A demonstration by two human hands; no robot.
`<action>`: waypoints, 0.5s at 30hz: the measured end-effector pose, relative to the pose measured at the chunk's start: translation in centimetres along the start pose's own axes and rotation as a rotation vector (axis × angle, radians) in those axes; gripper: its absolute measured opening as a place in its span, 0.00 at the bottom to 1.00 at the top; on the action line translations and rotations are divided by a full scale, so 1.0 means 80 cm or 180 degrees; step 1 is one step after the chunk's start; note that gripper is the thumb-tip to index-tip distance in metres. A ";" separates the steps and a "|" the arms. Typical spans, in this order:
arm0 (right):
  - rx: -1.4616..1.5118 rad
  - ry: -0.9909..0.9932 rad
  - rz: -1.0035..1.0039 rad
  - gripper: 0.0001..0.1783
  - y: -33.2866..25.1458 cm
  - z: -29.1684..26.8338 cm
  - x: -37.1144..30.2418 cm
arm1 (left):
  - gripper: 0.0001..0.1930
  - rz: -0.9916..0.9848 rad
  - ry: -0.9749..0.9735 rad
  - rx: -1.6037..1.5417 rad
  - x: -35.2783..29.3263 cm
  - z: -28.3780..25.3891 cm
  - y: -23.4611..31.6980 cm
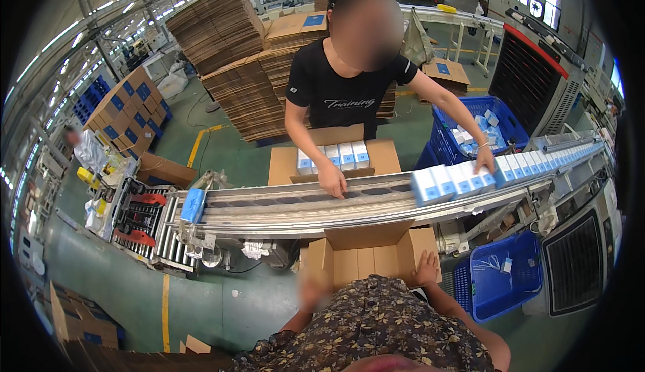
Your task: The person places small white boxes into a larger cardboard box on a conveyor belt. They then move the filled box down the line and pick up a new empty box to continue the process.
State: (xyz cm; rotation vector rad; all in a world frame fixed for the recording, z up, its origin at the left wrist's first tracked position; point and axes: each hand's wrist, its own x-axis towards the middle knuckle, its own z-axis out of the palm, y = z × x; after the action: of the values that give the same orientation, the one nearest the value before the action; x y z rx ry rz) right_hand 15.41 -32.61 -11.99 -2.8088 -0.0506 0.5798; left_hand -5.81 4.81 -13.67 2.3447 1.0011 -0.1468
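An open cardboard carton (366,261) stands right in front of me, its flaps folded out and its bare cardboard bottom showing. My right hand (425,269) lies with fingers spread on the carton's right flap. At the left side of the carton is my left hand (313,291), smeared so that its fingers do not show clearly. Beyond the carton runs a conveyor (289,212). White-and-blue small boxes (453,182) stand in a row on it, under a co-worker's hand (484,160). That person's other hand (332,180) is lowered over the belt.
Across the conveyor, a second carton (285,164) holds several white-and-blue boxes. A blue package (193,205) sits at the conveyor's left end. Blue crates stand beyond the belt (517,127) and at my right (507,301). Stacks of flattened cardboard (245,93) rise behind the co-worker.
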 end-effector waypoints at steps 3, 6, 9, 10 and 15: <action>0.0014 0.0032 -0.0032 0.60 0.001 0.003 0.000 | 0.51 0.0035 0.0019 0.0028 0.000 0.000 -0.003; 0.0027 0.0061 -0.0036 0.60 0.005 0.006 0.000 | 0.51 0.0068 0.0032 0.0010 0.001 -0.001 -0.003; 0.0025 0.0059 -0.0024 0.61 0.004 0.005 0.001 | 0.51 0.0098 0.0049 -0.0004 0.001 0.000 -0.006; 0.0025 0.0053 -0.0019 0.61 0.002 0.005 0.001 | 0.51 0.0114 0.0060 -0.0004 0.002 0.000 -0.008; 0.0015 0.0077 -0.0041 0.60 -0.004 0.002 0.000 | 0.50 0.0004 0.0046 0.0039 0.002 -0.001 -0.009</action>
State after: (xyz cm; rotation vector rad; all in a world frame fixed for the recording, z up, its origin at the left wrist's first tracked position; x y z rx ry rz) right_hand 15.32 -32.28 -12.05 -2.8083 -0.0624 0.5422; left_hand -6.16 5.36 -13.99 2.3606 1.0082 -0.1359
